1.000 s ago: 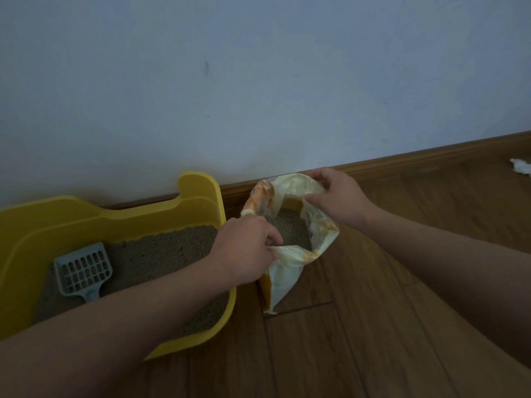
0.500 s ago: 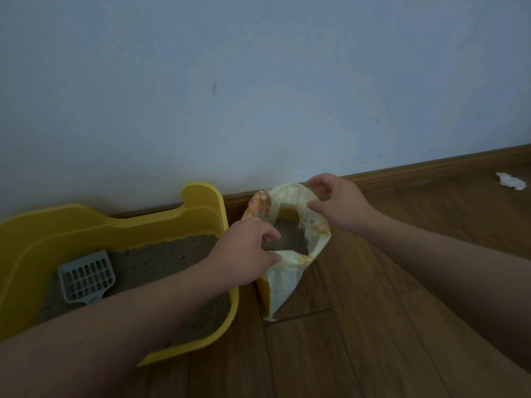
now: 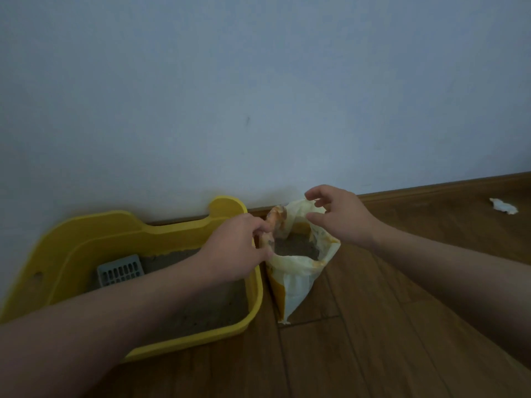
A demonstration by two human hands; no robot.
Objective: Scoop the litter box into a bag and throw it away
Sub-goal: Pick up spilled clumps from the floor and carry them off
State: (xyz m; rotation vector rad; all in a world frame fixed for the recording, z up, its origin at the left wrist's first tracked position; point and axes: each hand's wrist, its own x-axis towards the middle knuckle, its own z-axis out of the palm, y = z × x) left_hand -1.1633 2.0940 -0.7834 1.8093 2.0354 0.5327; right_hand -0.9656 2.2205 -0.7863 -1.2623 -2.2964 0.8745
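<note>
A yellow litter box (image 3: 255, 294) with grey-brown litter sits on the wooden floor against the wall. A grey slotted scoop (image 3: 120, 270) lies in the litter at its left. Just right of the box stands a white and orange plastic bag (image 3: 296, 280), its mouth open and litter visible inside. My left hand (image 3: 238, 248) pinches the bag's left rim, bunched into an orange twist. My right hand (image 3: 342, 218) hovers at the far right rim with fingers spread; a fingertip touches the edge without a clear grip.
A wooden skirting board (image 3: 431, 192) runs along the pale wall. A crumpled white scrap (image 3: 503, 206) lies on the floor at the far right. Wood flooring (image 3: 373, 340) stretches in front of the bag.
My right hand has let go of the bag's right rim and spread its fingers. My left hand has shifted up along the left rim. The view has tilted upward.
</note>
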